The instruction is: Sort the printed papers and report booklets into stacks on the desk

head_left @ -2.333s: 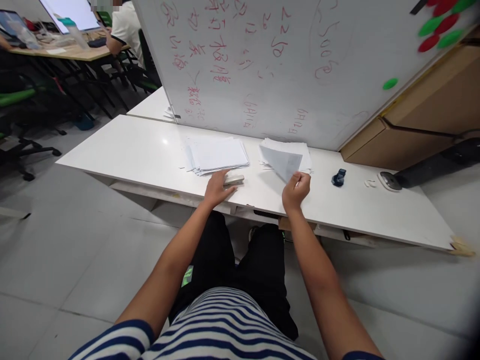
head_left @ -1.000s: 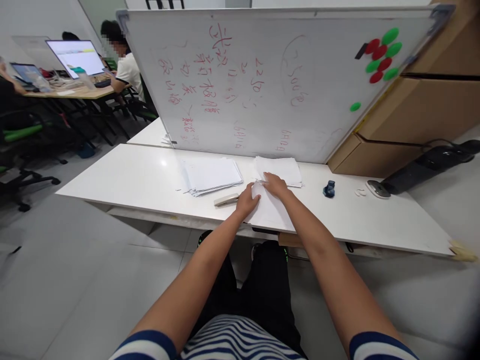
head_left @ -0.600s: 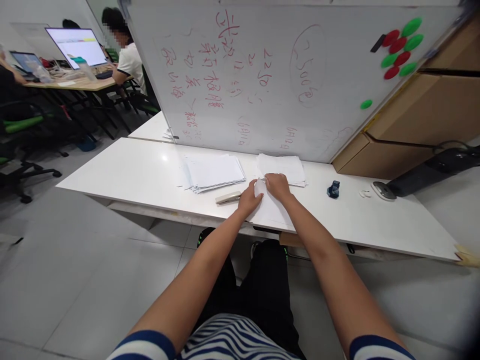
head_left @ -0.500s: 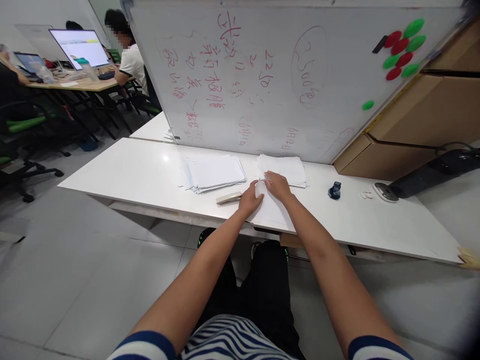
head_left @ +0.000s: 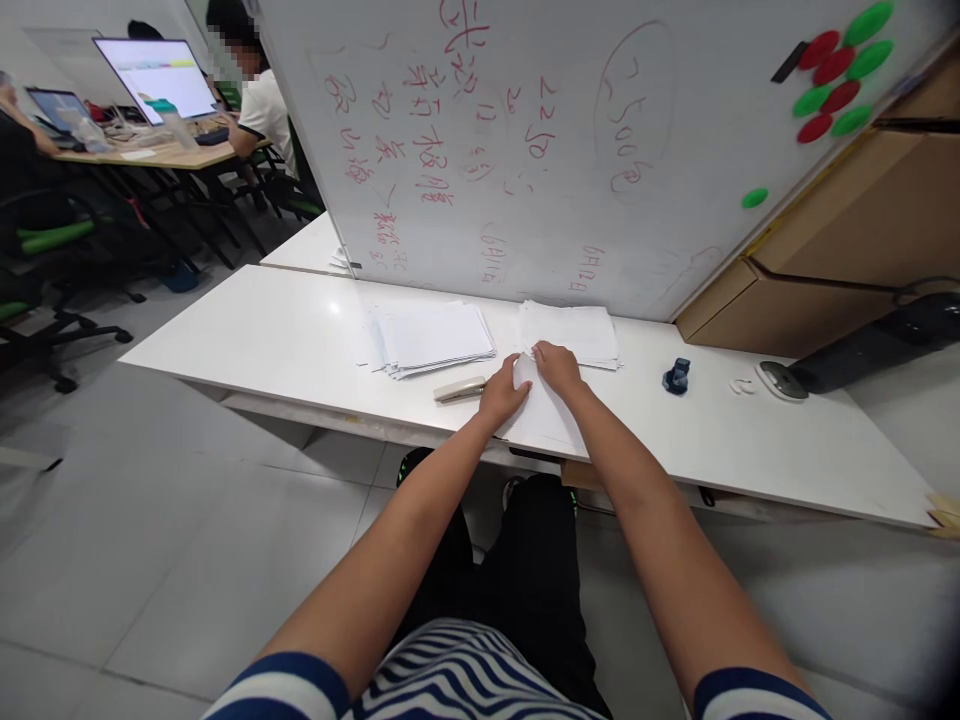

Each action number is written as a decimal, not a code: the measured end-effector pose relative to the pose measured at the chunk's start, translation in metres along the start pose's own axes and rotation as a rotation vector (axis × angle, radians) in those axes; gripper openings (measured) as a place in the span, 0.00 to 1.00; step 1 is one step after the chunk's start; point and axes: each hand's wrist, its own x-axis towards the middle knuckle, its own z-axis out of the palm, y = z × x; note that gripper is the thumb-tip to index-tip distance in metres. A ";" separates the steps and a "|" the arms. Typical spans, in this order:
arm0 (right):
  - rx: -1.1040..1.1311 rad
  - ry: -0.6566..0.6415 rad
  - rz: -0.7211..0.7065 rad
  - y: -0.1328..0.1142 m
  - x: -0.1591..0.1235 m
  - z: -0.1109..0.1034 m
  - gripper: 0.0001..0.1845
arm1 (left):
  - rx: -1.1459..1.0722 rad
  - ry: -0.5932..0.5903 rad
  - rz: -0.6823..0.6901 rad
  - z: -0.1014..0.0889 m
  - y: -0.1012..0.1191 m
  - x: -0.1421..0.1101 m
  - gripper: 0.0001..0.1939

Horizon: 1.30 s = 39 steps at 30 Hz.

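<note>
White paper sheets [head_left: 541, 418] lie in front of me at the desk's front edge. On their left side, my left hand [head_left: 504, 394] holds the edge, thumb over the top. My right hand [head_left: 556, 366] has its fingers closed at the far edge of the same sheets; its fingertips are small and partly hidden. A pale stapler [head_left: 459, 390] rests just left of my left hand. Behind the stapler sits one stack of white paper [head_left: 439, 337]. A second paper stack [head_left: 574, 333] lies just beyond my right hand.
A whiteboard [head_left: 480, 150] with red writing stands along the desk's back. On the right are a small dark blue object [head_left: 676, 376], a computer mouse [head_left: 781, 380], a black bottle [head_left: 885, 335] and cardboard boxes [head_left: 757, 305]. A person [head_left: 266, 115] sits at another table.
The sheets between my hands lie flatter, and my left thumb has shifted slightly on them. Both hands stay in nearly the same place. The view has tilted slightly.
</note>
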 end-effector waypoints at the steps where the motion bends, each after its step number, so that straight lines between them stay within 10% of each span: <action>1: -0.010 -0.004 0.001 0.000 0.000 -0.001 0.20 | -0.004 -0.001 0.005 0.000 0.000 0.000 0.32; 39: 0.580 0.074 0.132 0.022 0.009 0.015 0.16 | 0.049 0.040 0.034 0.004 -0.001 0.002 0.29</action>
